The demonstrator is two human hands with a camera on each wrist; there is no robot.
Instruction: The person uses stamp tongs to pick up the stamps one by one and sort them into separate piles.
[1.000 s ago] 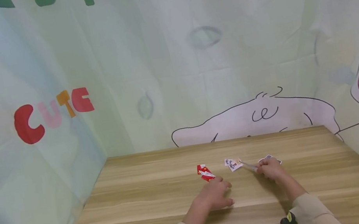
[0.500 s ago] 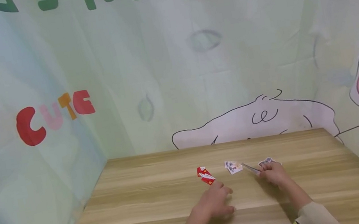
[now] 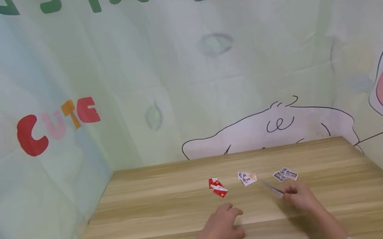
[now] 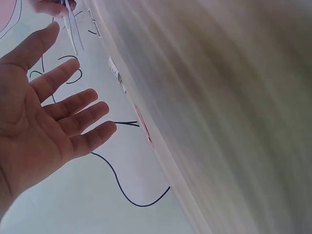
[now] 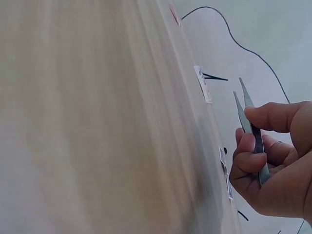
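My right hand point(image 3: 302, 197) pinches a pair of metal tweezers point(image 3: 272, 188) between thumb and fingers. In the right wrist view the tweezers point(image 5: 246, 113) have their two tips apart, with nothing between them. My left hand point(image 3: 220, 228) hovers over the table, holding nothing; the left wrist view shows its fingers point(image 4: 73, 105) spread. Beyond the hands lie three small groups of paper pieces: red-and-white ones point(image 3: 220, 191) at left, white printed ones point(image 3: 248, 179) in the middle, and grey picture ones point(image 3: 290, 173) at right. Pieces overlap within each group.
The wood-grain table point(image 3: 146, 211) ends at a printed cloth backdrop point(image 3: 169, 76), which rises behind and along both sides. The paper groups lie in a row toward the table's far side.
Both hands have drawn back toward me, away from the papers. The tweezers have left the middle group, and the grey picture pieces at right now show fully. The head view has shifted slightly.
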